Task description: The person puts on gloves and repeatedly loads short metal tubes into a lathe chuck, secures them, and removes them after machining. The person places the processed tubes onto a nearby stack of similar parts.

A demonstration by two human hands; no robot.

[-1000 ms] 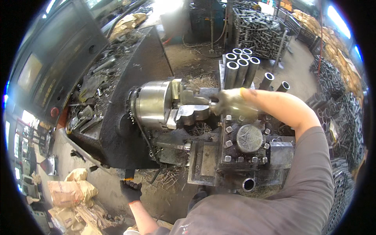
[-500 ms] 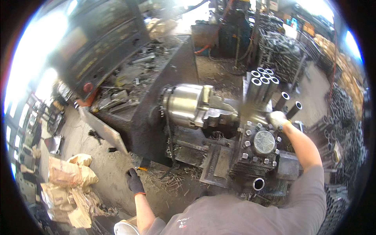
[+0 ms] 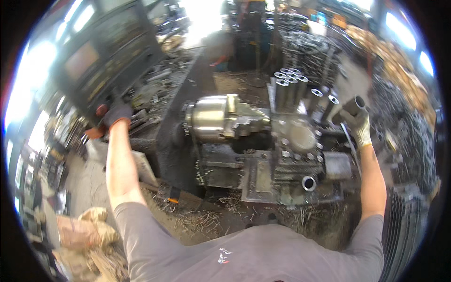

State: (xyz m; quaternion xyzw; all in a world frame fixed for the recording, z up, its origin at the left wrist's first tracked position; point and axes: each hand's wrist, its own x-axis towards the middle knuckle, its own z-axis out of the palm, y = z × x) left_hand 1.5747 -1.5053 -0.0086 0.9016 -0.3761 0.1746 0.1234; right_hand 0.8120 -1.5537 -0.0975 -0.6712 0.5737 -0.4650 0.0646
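My right hand (image 3: 358, 123), in a pale knit glove with a yellowish cuff, is closed around a short dark metal tube (image 3: 353, 106) whose open end points up. Beside it, two more metal tubes (image 3: 333, 100) stand upright behind the tool post, and a cluster of tubes (image 3: 290, 80) stands farther left. My left arm reaches out to the far left, where my dark-gloved left hand (image 3: 118, 113) is at a red knob (image 3: 101, 110) on the machine. Motion blur and the glove hide its fingers, so its grip cannot be made out.
A shiny lathe chuck (image 3: 210, 119) sits mid-view, left of a bolted square tool post (image 3: 300, 136). One tube end (image 3: 308, 183) shows at its near side. Curled metal chips (image 3: 206, 223) litter the floor. Brown paper sacks (image 3: 82, 232) lie at lower left; stacked metal parts fill the right.
My left hand has swung up and forward from low near the floor to the red knob. My right hand has moved right from the tool post and now holds a tube.
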